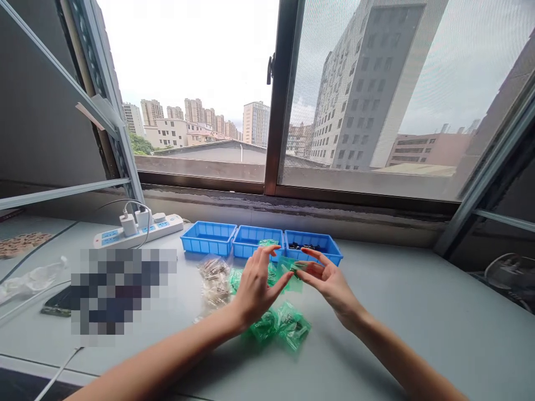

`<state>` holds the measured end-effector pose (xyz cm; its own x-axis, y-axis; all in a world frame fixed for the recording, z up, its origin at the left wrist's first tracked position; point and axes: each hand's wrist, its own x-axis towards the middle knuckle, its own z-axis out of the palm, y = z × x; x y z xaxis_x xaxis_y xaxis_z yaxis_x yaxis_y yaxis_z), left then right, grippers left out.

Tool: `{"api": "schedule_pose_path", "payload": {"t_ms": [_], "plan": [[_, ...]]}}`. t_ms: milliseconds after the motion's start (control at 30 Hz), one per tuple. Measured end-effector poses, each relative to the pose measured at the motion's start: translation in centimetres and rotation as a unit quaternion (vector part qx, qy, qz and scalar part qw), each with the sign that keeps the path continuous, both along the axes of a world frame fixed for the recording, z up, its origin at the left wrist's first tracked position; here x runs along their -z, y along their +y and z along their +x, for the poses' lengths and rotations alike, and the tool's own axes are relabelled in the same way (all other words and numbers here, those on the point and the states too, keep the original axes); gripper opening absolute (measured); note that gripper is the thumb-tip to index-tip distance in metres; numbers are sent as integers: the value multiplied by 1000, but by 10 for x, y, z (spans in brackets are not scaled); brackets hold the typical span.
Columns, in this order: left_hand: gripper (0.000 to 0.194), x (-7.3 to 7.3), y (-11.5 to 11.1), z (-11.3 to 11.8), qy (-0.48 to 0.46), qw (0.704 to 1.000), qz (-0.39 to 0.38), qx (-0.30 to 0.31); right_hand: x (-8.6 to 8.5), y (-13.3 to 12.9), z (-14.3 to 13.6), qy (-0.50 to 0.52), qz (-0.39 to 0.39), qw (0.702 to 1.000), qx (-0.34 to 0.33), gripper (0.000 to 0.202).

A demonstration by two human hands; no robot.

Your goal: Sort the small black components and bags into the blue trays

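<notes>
A small green plastic bag (296,285) is pinched between the thumb and fingers of my right hand (330,281). My left hand (256,284) is just to its left, thumb stretched toward the bag and fingers apart; whether the thumb touches it I cannot tell. More green bags (292,326) with small parts inside lie on the table below and behind my hands, partly covered by the left one. To the left rests a clear bag (215,278) of small pale pieces.
Behind stand three blue bins: the left bin (209,245), the middle bin (246,248) with something green at its edge, and the right bin (334,257) holding dark parts. A power strip (167,227) with plugs and cables is farther left, near a blurred-out item. A window rises behind.
</notes>
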<state>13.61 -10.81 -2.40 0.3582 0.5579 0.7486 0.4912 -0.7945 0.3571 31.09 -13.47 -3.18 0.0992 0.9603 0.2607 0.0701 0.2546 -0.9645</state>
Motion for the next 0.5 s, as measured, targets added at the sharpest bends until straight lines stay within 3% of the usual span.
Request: {"api": "schedule_pose_path", "payload": {"t_ms": [100,233,333,500], "plan": [[23,1,2,0,6,998,-51,20,-6,-4,-2,1,4,1000,-15,56],[8,-1,4,1,-32,992,-106,59,-8,-7,-4,-104,72,992,-3,34],[5,-4,4,0,-43,994,-68,72,-8,-7,-2,-165,135,977,10,15],[9,-4,2,0,-2,991,-8,137,-11,-7,3,-212,233,948,46,23]]}}
